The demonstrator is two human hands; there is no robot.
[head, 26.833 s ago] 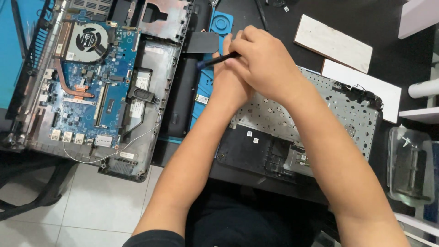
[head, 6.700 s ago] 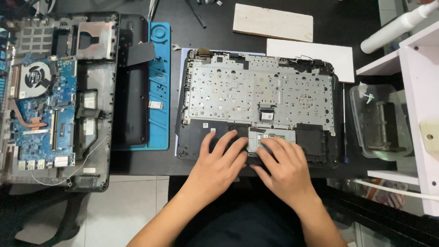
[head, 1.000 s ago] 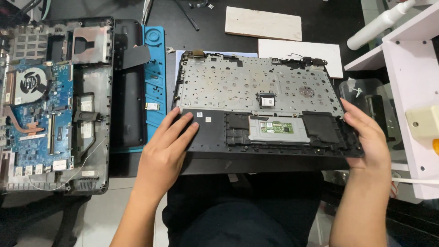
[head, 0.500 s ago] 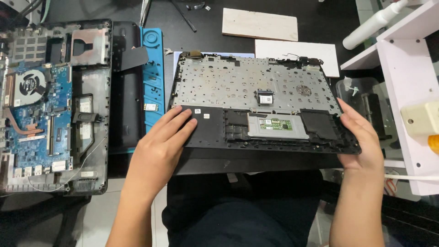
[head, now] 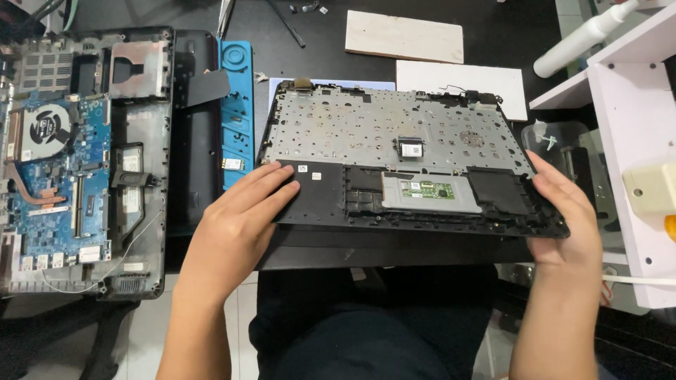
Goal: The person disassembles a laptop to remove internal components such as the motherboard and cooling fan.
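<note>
- The left hand holds the palmrest at its 8 o'clock corner, fingers spread flat on top.
- The right hand clasps the 4 o'clock corner, fingers over the edge.
- The palmrest lies underside up at the desk's 6 o'clock edge, its near edge overhanging.
- At 9 o'clock lies the laptop base, then a blue tray.
- At 12 o'clock lies a wooden block.
</note>
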